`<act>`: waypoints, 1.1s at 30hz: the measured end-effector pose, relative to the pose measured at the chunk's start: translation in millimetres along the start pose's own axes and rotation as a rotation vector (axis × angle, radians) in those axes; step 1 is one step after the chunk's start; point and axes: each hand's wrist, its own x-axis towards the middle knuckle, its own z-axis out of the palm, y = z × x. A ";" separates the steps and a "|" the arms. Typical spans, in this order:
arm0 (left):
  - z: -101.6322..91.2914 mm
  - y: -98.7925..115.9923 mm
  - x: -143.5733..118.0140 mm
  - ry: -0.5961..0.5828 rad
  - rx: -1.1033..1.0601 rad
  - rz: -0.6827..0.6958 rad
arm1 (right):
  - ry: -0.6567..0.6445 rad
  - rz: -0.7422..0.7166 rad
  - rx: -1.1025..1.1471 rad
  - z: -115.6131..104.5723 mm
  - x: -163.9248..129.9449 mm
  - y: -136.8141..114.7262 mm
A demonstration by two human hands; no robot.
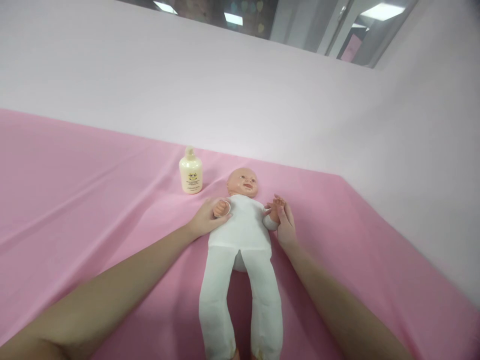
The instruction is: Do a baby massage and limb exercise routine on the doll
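Hands (pixel 204 217) (pixel 287 226) hold doll (pixel 245 225) by arms — bottle (pixel 191 176) upright on pink cloth (pixel 112 185).

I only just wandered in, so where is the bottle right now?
In the head view, the bottle stands on the pink cloth, left of the doll's head and beyond the left hand.

Soft, even light filled the view. White light panels (pixel 383 11) glared in the glass (pixel 296 27) up top, and the head (pixel 238 180) of the doll (pixel 243 222) shone faintly. Mild shadows lay across the pink cloth (pixel 93 190) between its legs (pixel 215 295). Small print on the bottle (pixel 191 170) blurred.
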 end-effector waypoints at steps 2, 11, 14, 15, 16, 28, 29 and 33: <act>-0.1 1.0 -0.2 -0.002 -0.009 -0.007 | 0.013 0.003 0.004 0.3 0.0 0.2; -0.1 2.0 -0.2 -0.007 -0.008 -0.020 | 0.073 -0.027 -0.039 -4.0 2.0 7.9; 0.1 1.7 -0.2 -0.008 -0.006 -0.016 | 0.077 -0.039 -0.068 -5.1 2.0 8.9; 0.0 1.9 -0.2 -0.005 -0.006 -0.014 | 0.076 -0.043 -0.079 -5.2 1.9 8.8; 0.0 2.2 -0.1 -0.003 -0.006 -0.011 | 0.075 -0.047 -0.089 -5.2 1.8 8.5; -0.3 0.5 -0.1 0.012 0.001 0.009 | 0.075 -0.083 -0.178 -2.3 0.3 2.5; -0.3 0.5 -0.2 0.014 0.001 0.006 | 0.068 -0.083 -0.188 -2.7 0.1 2.4; -0.3 1.2 -0.2 0.007 0.001 -0.003 | 0.043 -0.116 -0.195 -3.7 0.3 2.8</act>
